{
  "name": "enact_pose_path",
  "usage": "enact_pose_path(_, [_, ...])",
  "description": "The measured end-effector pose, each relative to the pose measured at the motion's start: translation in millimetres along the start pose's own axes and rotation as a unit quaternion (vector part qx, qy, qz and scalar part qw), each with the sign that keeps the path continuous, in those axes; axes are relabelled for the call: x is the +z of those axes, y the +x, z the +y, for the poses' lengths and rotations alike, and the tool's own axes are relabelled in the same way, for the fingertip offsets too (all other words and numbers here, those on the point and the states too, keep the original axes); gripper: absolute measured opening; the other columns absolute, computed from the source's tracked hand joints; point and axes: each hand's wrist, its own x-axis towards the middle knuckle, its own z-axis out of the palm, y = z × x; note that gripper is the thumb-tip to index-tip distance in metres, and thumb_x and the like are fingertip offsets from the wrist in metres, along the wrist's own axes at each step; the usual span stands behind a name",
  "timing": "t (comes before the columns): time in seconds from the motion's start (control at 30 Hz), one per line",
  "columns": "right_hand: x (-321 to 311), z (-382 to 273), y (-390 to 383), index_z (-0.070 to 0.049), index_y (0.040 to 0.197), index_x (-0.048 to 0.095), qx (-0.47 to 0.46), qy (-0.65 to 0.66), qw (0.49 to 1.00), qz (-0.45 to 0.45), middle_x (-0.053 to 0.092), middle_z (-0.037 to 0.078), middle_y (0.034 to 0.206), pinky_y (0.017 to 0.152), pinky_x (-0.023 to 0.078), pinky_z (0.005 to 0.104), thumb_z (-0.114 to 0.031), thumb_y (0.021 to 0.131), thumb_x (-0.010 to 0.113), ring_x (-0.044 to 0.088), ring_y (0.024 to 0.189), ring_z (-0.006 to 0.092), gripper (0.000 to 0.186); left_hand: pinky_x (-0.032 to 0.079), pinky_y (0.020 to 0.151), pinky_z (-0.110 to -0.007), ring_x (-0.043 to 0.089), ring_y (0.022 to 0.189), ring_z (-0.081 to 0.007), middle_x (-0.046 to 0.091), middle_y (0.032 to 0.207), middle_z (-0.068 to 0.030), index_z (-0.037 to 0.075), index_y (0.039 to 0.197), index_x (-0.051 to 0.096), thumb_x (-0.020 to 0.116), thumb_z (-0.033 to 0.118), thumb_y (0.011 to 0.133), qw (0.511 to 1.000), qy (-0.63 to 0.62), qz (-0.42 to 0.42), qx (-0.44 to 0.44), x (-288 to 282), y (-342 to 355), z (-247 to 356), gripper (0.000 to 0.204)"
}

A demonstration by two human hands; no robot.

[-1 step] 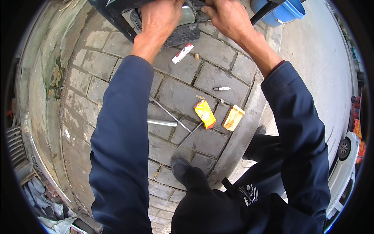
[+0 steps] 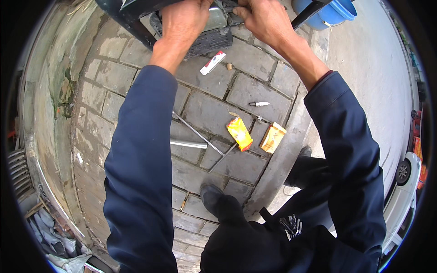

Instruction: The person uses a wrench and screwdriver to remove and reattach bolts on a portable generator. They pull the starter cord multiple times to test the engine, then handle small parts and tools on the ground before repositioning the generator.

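Note:
Both my hands reach into a dark machine with a black frame [image 2: 136,25] at the top of the view. My left hand [image 2: 184,20] is bent over beside a greenish-grey housing [image 2: 216,19], its curled fingertips cut off by the upper edge. To the right of that housing, my right hand [image 2: 266,18] is closed, thumb pressed toward its fingers; what lies between them is hidden. Below both hands is a black ribbed part [image 2: 209,43] of the machine. A spark plug [image 2: 259,103] rests on the paving, away from either hand.
On the paving [image 2: 200,111] lie a white-and-red box [image 2: 212,63], a small brown cylinder [image 2: 229,66], a yellow packet [image 2: 239,134], an orange-yellow box [image 2: 273,138], a thin metal rod [image 2: 198,132] and a metal tube [image 2: 188,144]. A blue bucket [image 2: 330,16] stands far right; a white car [image 2: 404,195] is right.
My left hand and forearm have shifted very slightly left. The right hand and the things on the paving are nearly unchanged.

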Motion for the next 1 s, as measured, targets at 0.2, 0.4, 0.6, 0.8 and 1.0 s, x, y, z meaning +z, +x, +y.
enact_pose_path(0.2, [4,2,2,-0.001,0.086,0.068,0.034,0.042,0.998,0.012,0.068,0.027,0.084,0.075,0.052,0.0548,-0.014,0.084,0.068,0.066,0.085,0.0484,0.013,0.046,0.101,-0.049,0.063,0.117,-0.0377,0.069,0.124,-0.0200,0.003,0.119,0.071,0.065,0.035,0.096,0.986,0.148,0.009,0.072,23,1,-33,0.040])
enact_pose_path(0.4, [1,-6,4,0.002,0.089,0.070,0.055,0.077,0.995,0.016,0.067,0.030,0.087,0.078,0.052,0.0547,-0.012,0.084,0.065,0.066,0.089,0.0491,0.016,0.046,0.103,-0.043,0.064,0.116,-0.0328,0.070,0.125,-0.0162,0.006,0.126,0.068,0.071,0.033,0.093,0.996,0.084,-0.029,-0.011,24,20,-33,0.042])
enact_pose_path(0.6, [-29,4,-16,-0.002,0.099,0.069,0.058,0.043,0.997,0.006,0.069,0.021,0.087,0.073,0.053,0.0483,-0.020,0.091,0.068,0.068,0.082,0.0403,0.019,0.044,0.106,-0.037,0.064,0.118,-0.0291,0.072,0.127,-0.0105,0.004,0.125,0.069,0.084,0.035,0.084,0.987,-0.135,-0.004,-0.089,17,15,-16,0.053])
enact_pose_path(0.8, [-38,33,-39,-0.003,0.097,0.067,0.065,0.037,0.997,-0.015,0.068,0.018,0.077,0.068,0.052,0.0464,-0.022,0.094,0.066,0.068,0.075,0.0389,0.019,0.042,0.108,-0.037,0.062,0.122,-0.0299,0.070,0.131,-0.0113,0.006,0.128,0.068,0.082,0.038,0.085,0.989,-0.081,-0.073,-0.104,18,20,-37,0.056])
enact_pose_path(1.0, [-100,39,-62,-0.002,0.098,0.066,0.083,0.017,0.996,-0.012,0.067,0.018,0.076,0.067,0.051,0.0438,-0.021,0.095,0.066,0.067,0.071,0.0349,0.020,0.036,0.116,-0.042,0.053,0.134,-0.0348,0.059,0.144,-0.0164,0.006,0.141,0.057,0.077,0.041,0.088,0.998,-0.010,-0.045,-0.040,16,26,-22,0.067])
